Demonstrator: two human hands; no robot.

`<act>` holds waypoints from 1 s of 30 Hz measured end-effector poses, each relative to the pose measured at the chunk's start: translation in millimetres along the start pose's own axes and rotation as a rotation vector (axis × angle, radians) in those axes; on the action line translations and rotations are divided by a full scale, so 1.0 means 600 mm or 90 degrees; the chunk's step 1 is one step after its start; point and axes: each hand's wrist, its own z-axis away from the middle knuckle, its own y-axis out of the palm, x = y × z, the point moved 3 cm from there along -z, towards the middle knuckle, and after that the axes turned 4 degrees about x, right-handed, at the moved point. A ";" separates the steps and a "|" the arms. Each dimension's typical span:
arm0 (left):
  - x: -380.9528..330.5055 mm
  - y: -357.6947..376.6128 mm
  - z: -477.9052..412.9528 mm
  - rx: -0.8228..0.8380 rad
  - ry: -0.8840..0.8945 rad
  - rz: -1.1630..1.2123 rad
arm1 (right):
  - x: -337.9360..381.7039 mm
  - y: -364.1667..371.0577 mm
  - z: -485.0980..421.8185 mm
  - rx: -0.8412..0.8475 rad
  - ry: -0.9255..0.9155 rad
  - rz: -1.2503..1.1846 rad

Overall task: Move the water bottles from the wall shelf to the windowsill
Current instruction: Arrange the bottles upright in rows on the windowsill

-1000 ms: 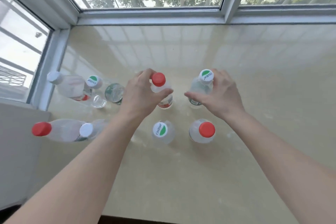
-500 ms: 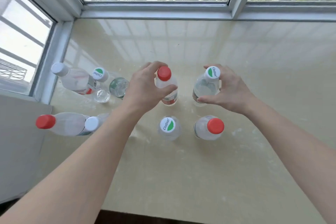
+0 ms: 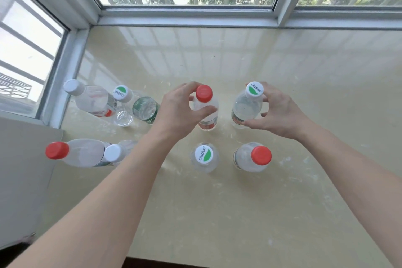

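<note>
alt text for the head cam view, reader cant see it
Two bare hands hold upright water bottles on a beige windowsill: the left hand grips a red-capped bottle, the right hand a green-and-white-capped bottle. Two more bottles stand nearer the viewer, and further bottles cluster at left by the window frame.

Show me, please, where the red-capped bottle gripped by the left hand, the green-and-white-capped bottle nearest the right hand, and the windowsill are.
red-capped bottle (image 3: 204, 93): head view, on its red cap.
green-and-white-capped bottle (image 3: 247, 106): head view, on its clear shoulder.
windowsill (image 3: 217, 213): head view, on bare beige surface towards the front edge.
</note>
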 end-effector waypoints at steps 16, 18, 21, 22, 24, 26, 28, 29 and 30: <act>-0.003 -0.001 0.001 0.012 -0.004 -0.010 | 0.001 0.013 -0.004 -0.057 -0.020 0.051; -0.005 -0.002 0.001 0.014 -0.004 -0.013 | 0.002 0.012 -0.005 -0.051 -0.014 0.065; -0.007 -0.003 0.000 0.013 -0.008 -0.017 | 0.002 0.011 -0.004 -0.047 -0.007 0.080; -0.006 -0.002 0.001 0.013 -0.008 -0.019 | 0.002 0.011 -0.003 -0.047 -0.007 0.079; -0.006 -0.002 0.002 0.012 -0.008 -0.025 | 0.000 0.012 0.000 -0.050 -0.006 0.076; -0.006 -0.003 0.002 0.015 -0.009 -0.026 | -0.001 0.013 0.001 -0.052 -0.003 0.074; -0.007 -0.003 0.001 0.020 -0.011 -0.024 | 0.000 0.013 0.001 -0.050 -0.002 0.068; -0.007 -0.003 0.000 0.022 -0.012 -0.022 | 0.000 0.013 0.002 -0.048 -0.004 0.065; -0.008 -0.004 -0.001 0.021 -0.013 -0.017 | 0.000 0.013 0.002 -0.046 -0.007 0.062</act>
